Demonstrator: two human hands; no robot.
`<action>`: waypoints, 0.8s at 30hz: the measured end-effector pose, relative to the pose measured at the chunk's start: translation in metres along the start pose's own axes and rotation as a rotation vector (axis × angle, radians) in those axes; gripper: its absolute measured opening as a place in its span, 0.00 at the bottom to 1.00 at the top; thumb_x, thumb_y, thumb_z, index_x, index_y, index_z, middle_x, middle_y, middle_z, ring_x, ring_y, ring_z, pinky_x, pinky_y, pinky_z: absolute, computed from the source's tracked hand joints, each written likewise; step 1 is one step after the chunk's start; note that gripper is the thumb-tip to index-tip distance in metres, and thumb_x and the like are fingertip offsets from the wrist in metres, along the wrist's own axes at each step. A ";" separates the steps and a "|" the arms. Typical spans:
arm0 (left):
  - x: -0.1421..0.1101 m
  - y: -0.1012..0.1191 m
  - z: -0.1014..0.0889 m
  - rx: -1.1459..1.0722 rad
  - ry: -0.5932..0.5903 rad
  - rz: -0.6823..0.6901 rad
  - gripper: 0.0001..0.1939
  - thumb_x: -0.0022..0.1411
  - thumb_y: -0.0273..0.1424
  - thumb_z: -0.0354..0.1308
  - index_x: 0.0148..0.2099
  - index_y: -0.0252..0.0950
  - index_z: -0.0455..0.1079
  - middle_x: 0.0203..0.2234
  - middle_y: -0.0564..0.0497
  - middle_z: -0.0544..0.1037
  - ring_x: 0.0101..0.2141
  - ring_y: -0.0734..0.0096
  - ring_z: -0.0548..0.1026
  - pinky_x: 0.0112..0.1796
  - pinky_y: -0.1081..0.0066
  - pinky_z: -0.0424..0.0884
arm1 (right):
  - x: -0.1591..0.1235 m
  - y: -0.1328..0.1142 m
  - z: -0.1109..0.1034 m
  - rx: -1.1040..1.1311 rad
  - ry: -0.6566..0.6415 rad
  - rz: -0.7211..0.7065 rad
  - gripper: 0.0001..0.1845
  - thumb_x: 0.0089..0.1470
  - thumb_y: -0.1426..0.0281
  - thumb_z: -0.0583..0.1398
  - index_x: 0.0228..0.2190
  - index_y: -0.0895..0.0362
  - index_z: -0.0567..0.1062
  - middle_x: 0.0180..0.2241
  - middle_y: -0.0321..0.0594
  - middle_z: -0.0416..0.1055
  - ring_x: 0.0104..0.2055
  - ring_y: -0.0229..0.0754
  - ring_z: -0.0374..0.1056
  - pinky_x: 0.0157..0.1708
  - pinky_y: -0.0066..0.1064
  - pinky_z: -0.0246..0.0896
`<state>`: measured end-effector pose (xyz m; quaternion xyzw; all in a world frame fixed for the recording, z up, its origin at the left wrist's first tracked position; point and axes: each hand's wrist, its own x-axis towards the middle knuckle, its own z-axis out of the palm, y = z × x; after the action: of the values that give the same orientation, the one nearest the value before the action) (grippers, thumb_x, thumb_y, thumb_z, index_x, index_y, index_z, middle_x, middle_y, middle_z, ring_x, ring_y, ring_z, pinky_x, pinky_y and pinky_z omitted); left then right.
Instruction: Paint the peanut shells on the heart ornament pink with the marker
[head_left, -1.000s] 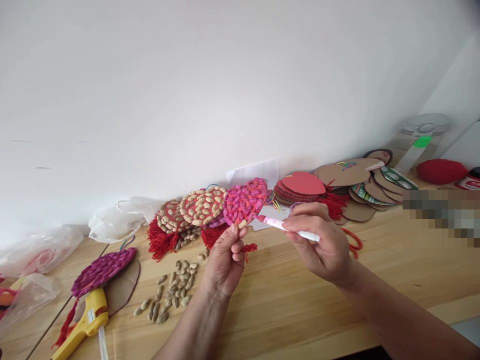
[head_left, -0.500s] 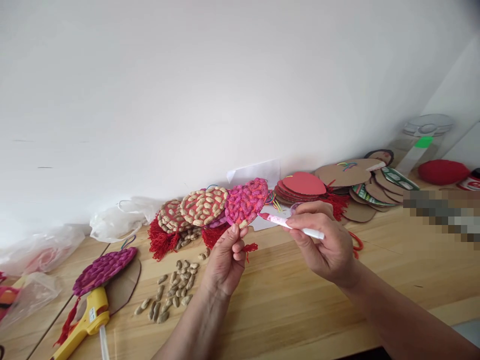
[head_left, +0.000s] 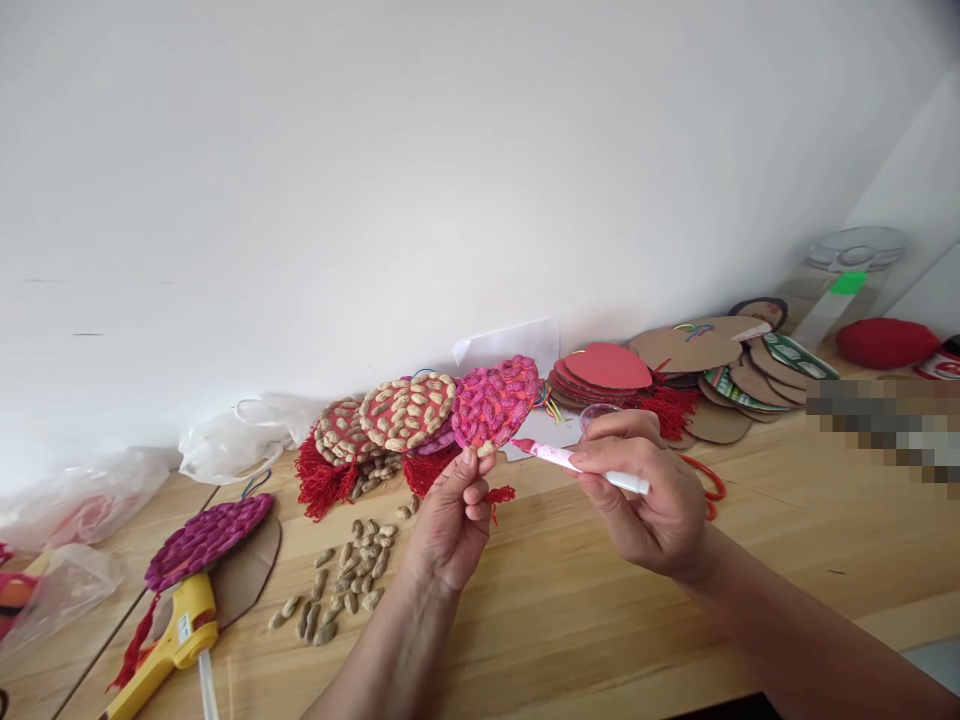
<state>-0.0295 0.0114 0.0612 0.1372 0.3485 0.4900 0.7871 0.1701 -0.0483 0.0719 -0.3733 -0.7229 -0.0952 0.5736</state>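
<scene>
Left of the red stack (head_left: 607, 366), your left hand (head_left: 448, 525) pinches the disc (head_left: 495, 402), nearly all pink; one pale nut (head_left: 487, 449) seems left. Before the stack, your right hand (head_left: 649, 495) grips the marker (head_left: 553, 456).

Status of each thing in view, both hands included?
Pink disc: held up, mostly coloured, tan peanut at bottom
Marker: uncapped, tip close to disc
Left hand: pinching disc
Right hand: gripping marker
Loose peanuts: uncoloured, scattered
Glue gun: lying unheld
Red discs: stacked
Cardboard discs: piled, overlapping
Plastic bags: crumpled
</scene>
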 end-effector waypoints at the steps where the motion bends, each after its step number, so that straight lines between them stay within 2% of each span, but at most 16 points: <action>1: 0.000 0.000 0.000 -0.001 0.000 -0.002 0.05 0.68 0.22 0.58 0.36 0.31 0.68 0.30 0.51 0.77 0.15 0.92 0.62 0.13 0.90 0.60 | 0.000 0.000 0.000 -0.002 -0.003 -0.002 0.13 0.56 0.77 0.61 0.43 0.53 0.73 0.35 0.40 0.73 0.39 0.45 0.71 0.41 0.42 0.65; 7: -0.001 0.000 0.001 -0.003 -0.019 -0.007 0.06 0.70 0.21 0.56 0.36 0.31 0.68 0.30 0.52 0.77 0.14 0.92 0.62 0.13 0.90 0.60 | -0.004 0.007 0.000 -0.041 0.060 0.026 0.13 0.55 0.77 0.61 0.43 0.53 0.73 0.35 0.41 0.74 0.41 0.47 0.70 0.42 0.44 0.64; 12: -0.001 0.000 0.000 0.002 -0.027 -0.018 0.06 0.70 0.21 0.56 0.37 0.30 0.69 0.29 0.52 0.77 0.14 0.92 0.62 0.13 0.90 0.59 | -0.006 0.006 0.002 0.028 0.033 0.083 0.12 0.57 0.76 0.61 0.43 0.52 0.74 0.36 0.42 0.74 0.42 0.48 0.70 0.41 0.44 0.66; 17: 0.001 -0.002 0.000 0.005 0.002 -0.009 0.06 0.68 0.21 0.58 0.36 0.30 0.69 0.29 0.50 0.77 0.14 0.91 0.63 0.12 0.89 0.60 | -0.005 0.006 0.003 0.015 0.059 0.110 0.12 0.58 0.76 0.61 0.43 0.52 0.74 0.36 0.41 0.73 0.42 0.47 0.71 0.39 0.42 0.67; 24: 0.002 -0.003 -0.003 0.028 0.006 0.015 0.05 0.68 0.21 0.58 0.36 0.29 0.70 0.30 0.49 0.78 0.14 0.91 0.62 0.13 0.89 0.59 | -0.006 0.006 0.004 0.049 0.060 0.164 0.10 0.58 0.76 0.61 0.42 0.53 0.74 0.36 0.40 0.72 0.42 0.45 0.70 0.41 0.42 0.66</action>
<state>-0.0288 0.0119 0.0568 0.1493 0.3566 0.4916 0.7803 0.1713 -0.0442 0.0635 -0.4137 -0.6745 -0.0413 0.6100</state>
